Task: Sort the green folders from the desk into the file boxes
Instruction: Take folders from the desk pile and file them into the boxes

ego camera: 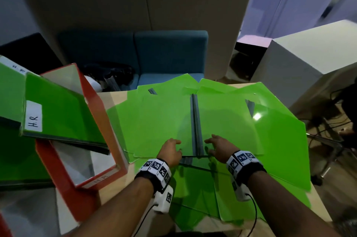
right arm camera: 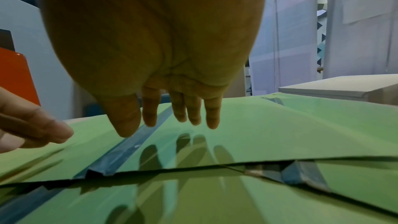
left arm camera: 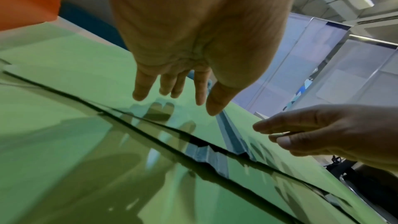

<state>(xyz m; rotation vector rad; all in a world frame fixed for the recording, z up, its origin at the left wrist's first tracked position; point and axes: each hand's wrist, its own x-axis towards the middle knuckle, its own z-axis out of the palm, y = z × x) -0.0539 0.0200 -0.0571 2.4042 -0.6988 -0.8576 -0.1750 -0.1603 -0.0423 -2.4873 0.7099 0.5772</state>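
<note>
Head view: open folder (ego camera: 197, 120) lies flat atop the green pile on bench (ego camera: 114, 95), spine 12-to-6. Left hand (ego camera: 171, 151) and right hand (ego camera: 219, 147) hover spread, gripping nothing. Close both covers evenly, then lift toward red box (ego camera: 108, 120) at 9.

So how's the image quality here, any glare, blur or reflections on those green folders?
Head view: a bright glare spot on the glossy green plastic folders, wide-angle bending at the edges, and the red file box slightly soft. Left wrist view: the left hand fills the top, its fingers mirrored in the folder surface. Right wrist view: the right hand is dim, with finger reflections below.
</note>
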